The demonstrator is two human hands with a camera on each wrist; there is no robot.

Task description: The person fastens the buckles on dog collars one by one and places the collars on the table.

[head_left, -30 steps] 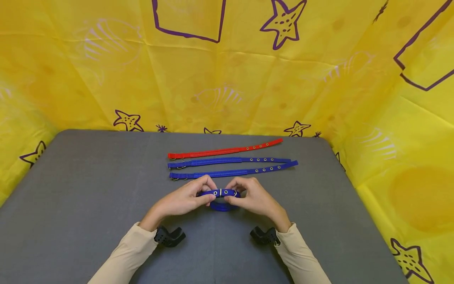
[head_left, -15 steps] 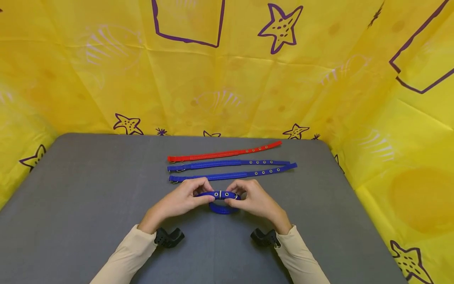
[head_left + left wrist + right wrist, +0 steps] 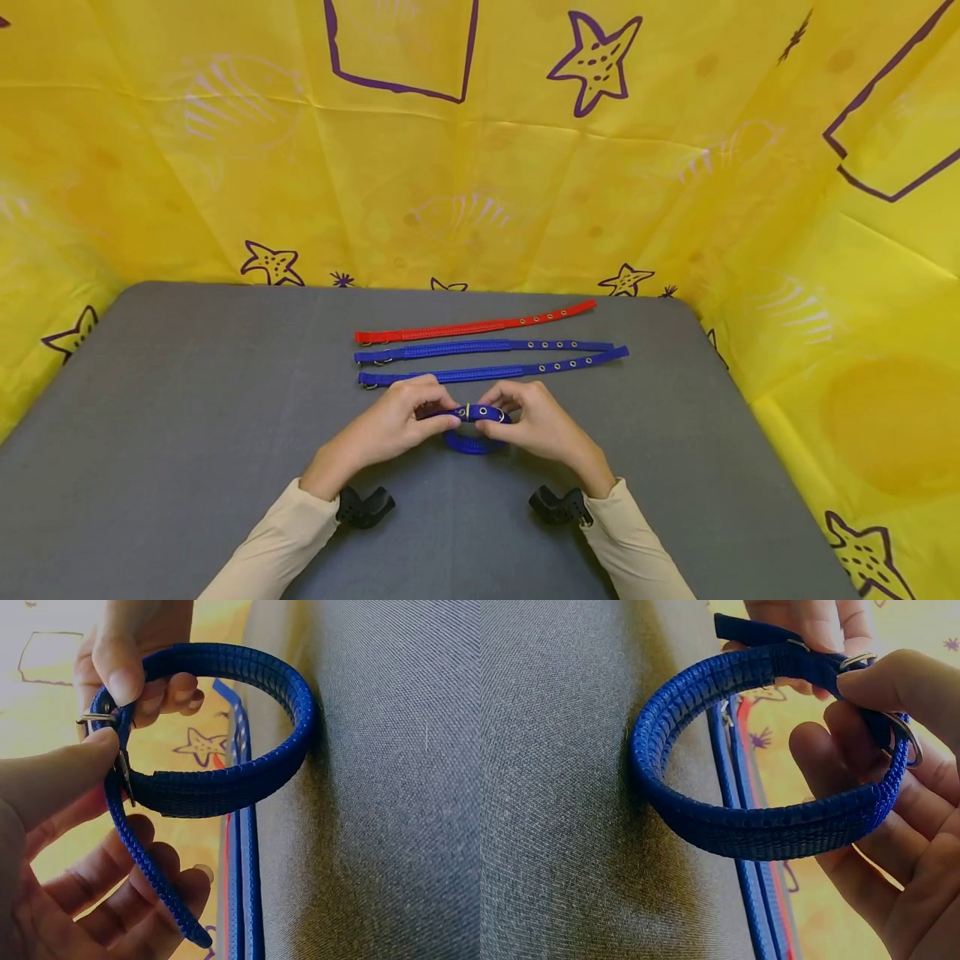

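Observation:
A blue dog collar point(image 3: 474, 447) is bent into a loop, its strap end passed through the metal buckle point(image 3: 97, 718). My left hand point(image 3: 384, 427) pinches the strap beside the buckle between thumb and fingers. On the other side of the buckle, my right hand point(image 3: 543, 427) grips the band near the D-ring point(image 3: 907, 741). The loop's padded part point(image 3: 765, 836) hangs low over the table, and I cannot tell whether it touches. In the left wrist view the strap's free tip point(image 3: 196, 934) points away from the loop, past the left fingers.
Beyond the hands, a red collar point(image 3: 450, 328) and two blue collars, one farther point(image 3: 457, 347) and one nearer point(image 3: 480, 372), lie stretched out side by side on the grey table point(image 3: 187, 400). Yellow patterned cloth point(image 3: 375, 183) stands behind and at the sides.
My left hand has shifted slightly to the right, and the strap portion under its fingers has turned, so its eyelet shows less. The right hand is almost unmoved. The laid-out collars lie as before.

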